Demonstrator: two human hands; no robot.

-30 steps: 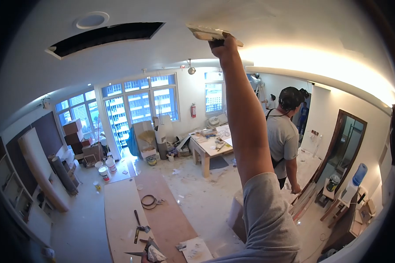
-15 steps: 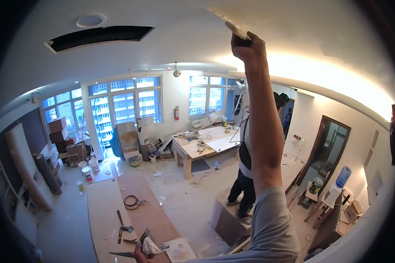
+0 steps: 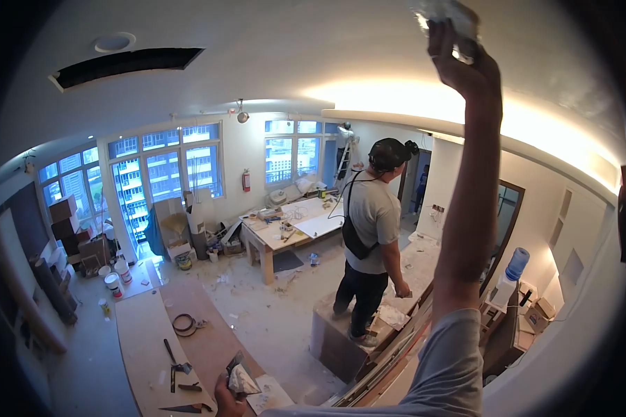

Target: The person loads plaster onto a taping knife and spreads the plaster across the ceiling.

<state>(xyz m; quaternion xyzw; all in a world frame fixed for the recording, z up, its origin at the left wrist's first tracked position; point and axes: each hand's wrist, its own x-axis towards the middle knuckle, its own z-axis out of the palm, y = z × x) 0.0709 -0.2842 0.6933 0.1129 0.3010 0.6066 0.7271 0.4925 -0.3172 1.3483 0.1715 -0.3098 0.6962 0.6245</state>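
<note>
My right hand (image 3: 466, 66) is raised to the white ceiling (image 3: 292, 42), its fingers closed around a wide putty knife (image 3: 455, 21). That blade is smeared by motion, with bright patches on it, and I cannot tell whether it touches the ceiling. Low in front of me, my left hand (image 3: 228, 399) grips a metal putty knife (image 3: 235, 363) carrying a lump of white putty (image 3: 243, 380). Below it is a long board (image 3: 142, 347) with a hammer-like tool (image 3: 177, 363) and a handsaw (image 3: 186, 408) lying on it.
A co-worker (image 3: 372, 215) stands on a box-like platform (image 3: 337, 340) ahead, facing right. Farther back are a work table (image 3: 292, 240) with tools and a stepladder (image 3: 345, 160). A dark rectangular opening (image 3: 125, 66) cuts the ceiling at left. Paint buckets (image 3: 113, 283) stand on the left floor.
My right hand has swept right along the ceiling with the putty knife. The view has turned slightly right, and the co-worker my arm mostly covered now shows. My left hand keeps its grip.
</note>
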